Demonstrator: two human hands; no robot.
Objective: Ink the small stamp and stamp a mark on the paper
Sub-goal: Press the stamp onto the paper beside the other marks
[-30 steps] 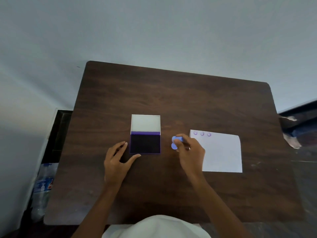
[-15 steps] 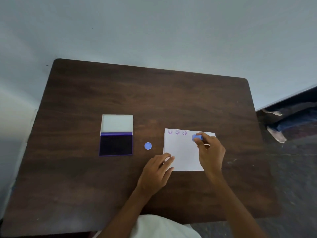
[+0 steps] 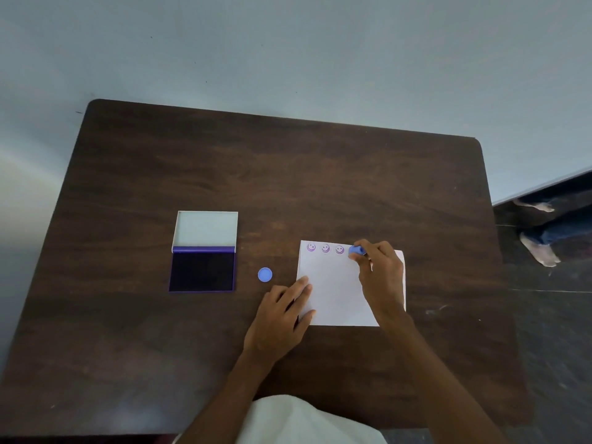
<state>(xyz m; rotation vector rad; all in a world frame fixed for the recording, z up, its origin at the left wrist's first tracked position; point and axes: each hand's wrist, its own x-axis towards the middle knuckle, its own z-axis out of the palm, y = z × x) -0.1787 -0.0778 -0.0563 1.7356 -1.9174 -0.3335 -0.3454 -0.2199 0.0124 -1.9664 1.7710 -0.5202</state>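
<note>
Head view. A dark wooden table [image 3: 288,174] stands against a pale wall. The right hand [image 3: 379,277] pinches the small blue stamp [image 3: 356,250] between thumb and fingertips, with the remaining fingers curled; the stamp sits at the top edge of the white paper [image 3: 336,293], just right of a row of three purple smiley marks [image 3: 325,248]. Whether the stamp face is touching the sheet cannot be told from this angle. The left hand [image 3: 282,315] lies flat at the paper's left edge, fingers loosely together with their tips resting on the sheet, thumb at its lower left corner. A round blue cap [image 3: 265,274] lies on the table between the paper and the ink pad [image 3: 202,271], near but apart from both. The ink pad is open, its dark inked surface facing up and its pale lid [image 3: 206,229] folded back toward the wall. At the far right, beyond the table, another person's bare feet [image 3: 538,248] stand on the dark floor.
</note>
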